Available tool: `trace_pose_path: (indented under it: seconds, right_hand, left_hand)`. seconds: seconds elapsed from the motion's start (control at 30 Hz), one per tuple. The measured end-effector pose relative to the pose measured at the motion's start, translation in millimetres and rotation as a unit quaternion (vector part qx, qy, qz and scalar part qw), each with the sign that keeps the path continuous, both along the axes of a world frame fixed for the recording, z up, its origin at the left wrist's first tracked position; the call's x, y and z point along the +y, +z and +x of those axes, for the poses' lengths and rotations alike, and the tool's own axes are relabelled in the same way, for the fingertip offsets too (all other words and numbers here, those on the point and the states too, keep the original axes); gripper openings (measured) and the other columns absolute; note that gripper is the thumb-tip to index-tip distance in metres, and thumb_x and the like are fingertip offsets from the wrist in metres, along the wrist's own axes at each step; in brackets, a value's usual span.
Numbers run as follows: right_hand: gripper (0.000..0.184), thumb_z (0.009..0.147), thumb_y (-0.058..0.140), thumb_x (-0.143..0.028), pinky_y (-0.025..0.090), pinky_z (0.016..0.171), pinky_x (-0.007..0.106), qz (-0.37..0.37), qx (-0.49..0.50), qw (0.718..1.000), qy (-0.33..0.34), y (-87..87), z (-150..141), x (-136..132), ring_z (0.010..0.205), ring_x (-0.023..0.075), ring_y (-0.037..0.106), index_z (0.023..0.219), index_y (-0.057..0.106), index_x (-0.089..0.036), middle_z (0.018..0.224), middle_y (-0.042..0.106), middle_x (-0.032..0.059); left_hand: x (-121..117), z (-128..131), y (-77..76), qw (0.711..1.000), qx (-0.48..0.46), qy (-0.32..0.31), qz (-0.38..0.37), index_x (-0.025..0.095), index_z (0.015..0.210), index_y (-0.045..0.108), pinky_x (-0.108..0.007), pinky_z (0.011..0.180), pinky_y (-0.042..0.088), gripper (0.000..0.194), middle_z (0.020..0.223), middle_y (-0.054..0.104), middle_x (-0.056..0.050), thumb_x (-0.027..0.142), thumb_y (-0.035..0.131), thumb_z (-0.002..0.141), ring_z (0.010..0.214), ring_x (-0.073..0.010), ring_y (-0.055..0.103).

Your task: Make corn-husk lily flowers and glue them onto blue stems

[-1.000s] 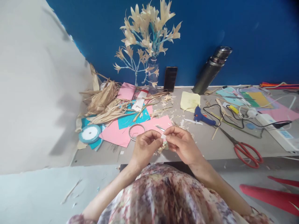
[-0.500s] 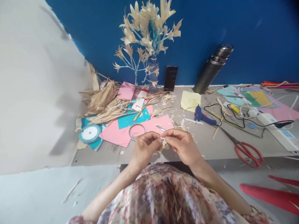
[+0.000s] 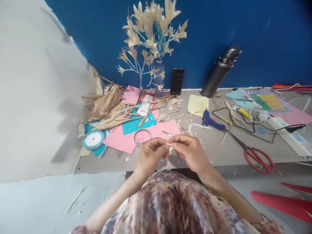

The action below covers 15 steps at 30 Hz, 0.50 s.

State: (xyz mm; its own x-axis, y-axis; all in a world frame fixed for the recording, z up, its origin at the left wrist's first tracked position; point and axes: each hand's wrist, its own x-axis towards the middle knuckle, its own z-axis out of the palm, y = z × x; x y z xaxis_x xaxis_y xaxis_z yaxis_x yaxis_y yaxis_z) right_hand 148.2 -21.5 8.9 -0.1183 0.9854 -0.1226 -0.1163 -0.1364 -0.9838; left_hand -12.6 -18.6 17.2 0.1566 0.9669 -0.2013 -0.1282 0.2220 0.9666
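A tiny piece of white paper [image 3: 169, 144] is pinched between the fingertips of both my hands, just above the table's front edge. My left hand [image 3: 152, 152] has thumb and forefinger closed on its left end. My right hand [image 3: 188, 150] grips the other end, thumb against forefinger; most of the piece is hidden by the fingers. Beyond the hands lie a pink sheet [image 3: 163, 128] and a metal-tipped tool [image 3: 167, 133], partly covered by my right hand. A roll of tape [image 3: 142, 137] rests on the pink paper near my left hand.
Dried husks [image 3: 107, 104] and a ribbon spool [image 3: 92, 139] are at the left. A flower vase [image 3: 159, 78], phone [image 3: 177, 81] and flask [image 3: 220, 71] stand along the wall. To the right lie a blue glue gun [image 3: 212, 122], red-handled scissors [image 3: 258, 159] and a power strip [image 3: 290, 138].
The white piece was flat and visible between the fingertips a second ago; now it shows only as a narrow sliver. My right hand has shifted slightly left, closer to the left fingertips.
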Motion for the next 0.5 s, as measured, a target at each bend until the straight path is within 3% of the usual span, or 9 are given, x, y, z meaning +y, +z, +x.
trace_pose_path:
  seconds: [0.5]
  right_hand:
    - [0.016,0.08,0.071,-0.03,0.033,0.047,0.021,0.014,0.003,1.0,0.001,3.5,-2.7,-0.2,0.048,0.0071,0.038,0.086,0.077,-0.017,0.056,0.053,-0.0052]
  left_hand:
    - [-1.8,1.0,-1.9,1.0,-0.011,0.007,0.006,0.014,0.071,0.07,-0.022,0.05,0.045,0.016,0.054,0.064,0.0,0.029,0.075,0.076,0.048,-0.0103,0.055]
